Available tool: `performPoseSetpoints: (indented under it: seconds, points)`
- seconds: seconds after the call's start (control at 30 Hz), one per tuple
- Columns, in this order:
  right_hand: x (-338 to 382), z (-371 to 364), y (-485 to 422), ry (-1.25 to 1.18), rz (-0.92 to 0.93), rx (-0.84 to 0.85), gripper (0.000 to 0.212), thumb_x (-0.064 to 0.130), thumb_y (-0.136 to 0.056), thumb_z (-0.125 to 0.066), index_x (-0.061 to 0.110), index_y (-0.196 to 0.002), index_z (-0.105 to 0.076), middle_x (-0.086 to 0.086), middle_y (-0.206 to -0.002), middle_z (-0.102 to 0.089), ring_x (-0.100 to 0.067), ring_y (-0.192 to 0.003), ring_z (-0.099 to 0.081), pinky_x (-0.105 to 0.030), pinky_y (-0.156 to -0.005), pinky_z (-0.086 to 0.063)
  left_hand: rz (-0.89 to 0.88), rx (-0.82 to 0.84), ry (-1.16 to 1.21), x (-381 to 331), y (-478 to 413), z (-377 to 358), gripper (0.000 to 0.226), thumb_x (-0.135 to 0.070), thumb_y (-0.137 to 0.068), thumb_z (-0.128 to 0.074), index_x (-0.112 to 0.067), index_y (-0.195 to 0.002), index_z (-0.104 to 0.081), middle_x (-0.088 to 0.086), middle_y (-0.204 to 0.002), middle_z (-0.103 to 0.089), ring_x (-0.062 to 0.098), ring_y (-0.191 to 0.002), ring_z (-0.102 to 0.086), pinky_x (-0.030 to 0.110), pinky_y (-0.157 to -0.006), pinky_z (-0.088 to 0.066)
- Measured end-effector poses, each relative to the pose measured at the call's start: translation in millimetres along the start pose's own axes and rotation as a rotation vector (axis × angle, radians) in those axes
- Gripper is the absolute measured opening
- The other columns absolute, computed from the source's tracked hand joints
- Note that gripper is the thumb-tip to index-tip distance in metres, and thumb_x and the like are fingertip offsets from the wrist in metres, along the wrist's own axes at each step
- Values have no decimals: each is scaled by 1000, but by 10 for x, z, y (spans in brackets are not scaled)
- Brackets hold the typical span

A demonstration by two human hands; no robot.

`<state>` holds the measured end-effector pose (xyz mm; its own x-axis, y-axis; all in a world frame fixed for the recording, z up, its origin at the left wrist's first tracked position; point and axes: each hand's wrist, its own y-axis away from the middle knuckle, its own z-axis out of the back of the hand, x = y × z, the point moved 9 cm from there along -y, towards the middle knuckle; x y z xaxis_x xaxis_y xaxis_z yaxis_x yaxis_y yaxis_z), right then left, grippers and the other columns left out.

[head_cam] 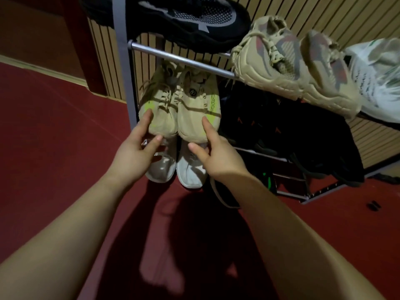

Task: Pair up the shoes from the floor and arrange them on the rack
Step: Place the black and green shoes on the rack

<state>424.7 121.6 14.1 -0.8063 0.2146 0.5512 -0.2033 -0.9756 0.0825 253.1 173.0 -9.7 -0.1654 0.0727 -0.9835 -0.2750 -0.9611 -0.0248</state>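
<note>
Hands (134, 152) (216, 158) at beige, lime-streaked sneakers (179, 109)

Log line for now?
left hand, right hand: touching beige pair | pair: side by side on rack | white pair: below

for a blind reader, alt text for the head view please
The left hand and right hand touch the toes of a pair of beige knit sneakers with neon-yellow accents on a grey metal shoe rack, above white sneakers.

One head-worn wide-angle camera, looking forward and down, facing the shoe rack (181, 59) from close, taking in red floor (54, 126) below and slatted wall (324, 16) behind.
</note>
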Motion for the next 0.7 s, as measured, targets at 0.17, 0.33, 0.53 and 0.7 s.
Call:
performPoseSetpoints:
  seconds: [0.17,0.33,0.53,0.7]
  points:
    - [-201,-356,391,-177,16,-89,85,42,-91,-56,55,-130,19,-10,-135,-39,-23,-95,-56,-27,-72,-42,-9,26,-98,302,319,-129,82,-30,-90,-59,-53,-140,2,-26,-113,-52,-13,-93,-60,8,-82,-46]
    - [-524,-695,718,-104,-49,27,86,41,-93,-54,46,-136,21,-12,-143,-27,-26,-110,-52,-33,-84,-43,74,139,-206,676,576,-290,90,-56,-77,-57,-52,-142,4,2,-134,-43,10,-113,-55,27,-97,-47]
    - [-1065,-747,937,-96,-202,105,88,43,-93,-54,29,-150,11,-12,-158,-12,-30,-139,-30,-42,-109,-31,140,233,-263,824,665,-588,97,-65,-69,-55,-39,-147,-2,14,-146,-32,26,-127,-47,44,-109,-38]
    - [-1482,-664,1127,-273,-383,197,86,29,-94,-57,27,-151,8,-9,-143,-40,1,-69,-53,-28,-75,-50,172,318,-194,759,697,-1061,79,-12,-92,-58,-21,-152,-8,7,-148,-38,17,-125,-49,15,-91,-35]
